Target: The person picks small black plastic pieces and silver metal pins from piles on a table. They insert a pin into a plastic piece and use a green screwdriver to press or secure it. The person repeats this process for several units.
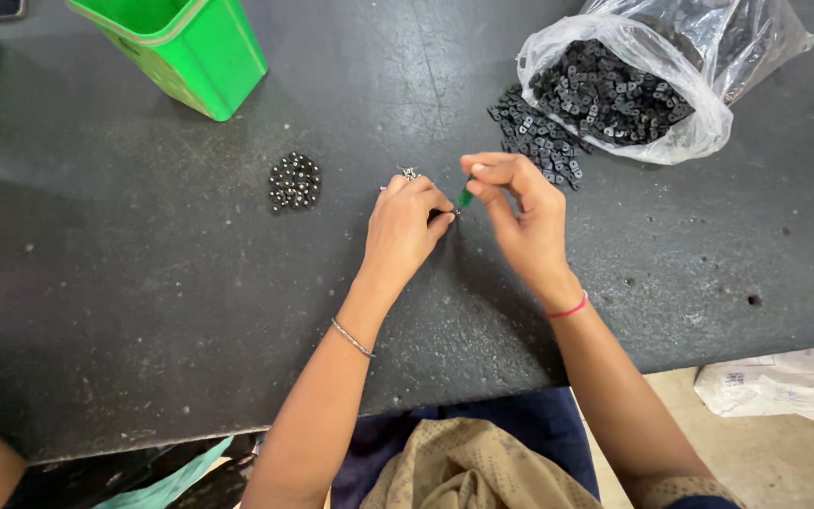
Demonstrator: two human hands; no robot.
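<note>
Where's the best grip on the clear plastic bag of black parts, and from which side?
Probably the bunched film at the clear plastic bag's far right end, coming from the right. The bag lies on its side with its mouth open toward the left, and small black parts have spilled out there onto the dark table. Lifting the closed end would likely pour more out, so keep it low.

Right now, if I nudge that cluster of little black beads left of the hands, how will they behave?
The black beads look round and glossy, so they would probably roll and scatter. They lie loose on the flat dark table, with nothing around them. Each looks light.
</note>
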